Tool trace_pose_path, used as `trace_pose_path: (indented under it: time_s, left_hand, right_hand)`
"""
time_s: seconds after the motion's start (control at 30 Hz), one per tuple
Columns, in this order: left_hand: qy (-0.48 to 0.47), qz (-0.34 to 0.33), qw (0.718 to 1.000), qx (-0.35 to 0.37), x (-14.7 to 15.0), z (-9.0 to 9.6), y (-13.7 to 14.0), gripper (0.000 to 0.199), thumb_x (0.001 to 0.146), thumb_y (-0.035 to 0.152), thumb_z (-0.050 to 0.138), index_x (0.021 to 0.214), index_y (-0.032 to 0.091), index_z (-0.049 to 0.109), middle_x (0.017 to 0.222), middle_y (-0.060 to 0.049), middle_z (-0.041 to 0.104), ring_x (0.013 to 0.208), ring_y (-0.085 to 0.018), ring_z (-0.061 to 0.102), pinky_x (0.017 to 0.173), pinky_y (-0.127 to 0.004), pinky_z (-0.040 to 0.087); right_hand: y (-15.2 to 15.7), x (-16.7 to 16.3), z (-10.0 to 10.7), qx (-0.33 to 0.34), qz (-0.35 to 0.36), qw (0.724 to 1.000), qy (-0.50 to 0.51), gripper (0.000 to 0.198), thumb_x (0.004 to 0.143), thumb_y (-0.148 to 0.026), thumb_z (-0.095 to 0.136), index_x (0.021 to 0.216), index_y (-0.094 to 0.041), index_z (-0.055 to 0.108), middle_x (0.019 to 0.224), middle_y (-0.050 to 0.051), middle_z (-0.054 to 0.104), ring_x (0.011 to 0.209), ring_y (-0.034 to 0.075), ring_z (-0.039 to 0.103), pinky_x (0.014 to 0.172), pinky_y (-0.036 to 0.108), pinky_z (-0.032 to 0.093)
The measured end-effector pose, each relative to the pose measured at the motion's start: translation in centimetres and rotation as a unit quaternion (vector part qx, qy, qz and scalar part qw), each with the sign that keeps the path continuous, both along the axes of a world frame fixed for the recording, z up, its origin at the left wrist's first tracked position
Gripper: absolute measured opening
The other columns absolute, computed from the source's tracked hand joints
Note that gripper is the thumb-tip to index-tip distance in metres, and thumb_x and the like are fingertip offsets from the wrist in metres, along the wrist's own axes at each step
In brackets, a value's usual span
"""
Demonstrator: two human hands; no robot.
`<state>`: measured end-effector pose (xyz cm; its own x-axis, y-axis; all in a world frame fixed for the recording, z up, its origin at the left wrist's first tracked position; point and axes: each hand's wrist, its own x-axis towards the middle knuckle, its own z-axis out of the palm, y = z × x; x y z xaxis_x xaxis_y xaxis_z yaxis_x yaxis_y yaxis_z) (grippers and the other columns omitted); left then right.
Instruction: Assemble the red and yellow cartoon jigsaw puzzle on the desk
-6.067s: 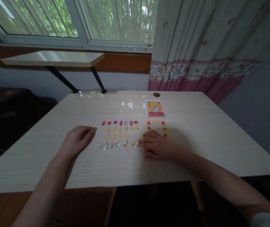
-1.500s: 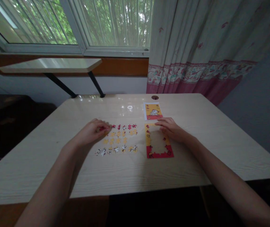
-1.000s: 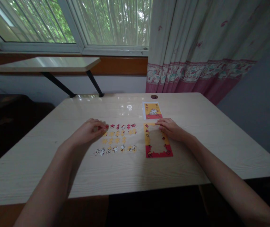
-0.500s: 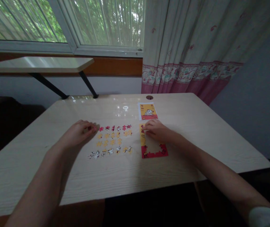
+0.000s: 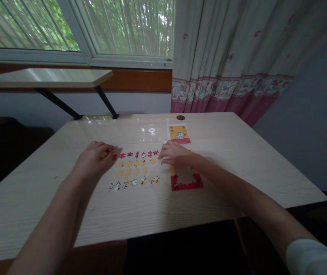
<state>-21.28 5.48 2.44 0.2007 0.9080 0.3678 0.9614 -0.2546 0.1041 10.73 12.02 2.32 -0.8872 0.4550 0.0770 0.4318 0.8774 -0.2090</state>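
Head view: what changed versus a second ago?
Right hand moved left from the far right corner of the puzzle frame to the right end of the yellow row; grip unclear. Left hand shifted left to the end of the red row. Picture card and puzzle frame look unmoved.

Pale table (image 5: 129,217) with puzzle pieces (image 5: 136,163), frame (image 5: 187,186), card (image 5: 179,135)

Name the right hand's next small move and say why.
Probably pinch the yellow piece at the second row's right end: the right hand has its fingers right at it, no clear grip shows, and the puzzle frame has an open middle.
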Motion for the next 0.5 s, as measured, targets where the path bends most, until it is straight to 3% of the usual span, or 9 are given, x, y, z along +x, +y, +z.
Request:
trace_pose_path:
  time_s: [0.17, 0.5]
  left_hand:
    - [0.000, 0.001, 1.000, -0.005, 0.0, 0.0, 0.0, 0.024, 0.086, 0.036, 0.045, 0.091, 0.019, 0.062, 0.088, -0.008, 0.063, 0.087, -0.024, 0.053, 0.077, -0.036, 0.044]
    - [-0.002, -0.012, 1.000, 0.001, -0.2, 0.0, 0.2, 0.026, 0.086, 0.037, 0.043, 0.090, 0.019, 0.062, 0.089, -0.008, 0.063, 0.087, -0.024, 0.053, 0.080, -0.037, 0.043]
  right_hand:
    - [0.6, -0.2, 1.0, -0.015, 0.024, 0.999, -0.025, 0.024, 0.081, -0.031, 0.065, 0.101, -0.018, 0.068, 0.102, 0.008, 0.064, 0.098, 0.021, 0.050, 0.088, 0.032, 0.035]
    - [1.8, -1.3, 1.9, -0.131, 0.001, 0.985, -0.116, 0.019, 0.079, -0.031, 0.067, 0.091, -0.017, 0.065, 0.099, 0.007, 0.063, 0.097, 0.020, 0.051, 0.082, 0.029, 0.036]
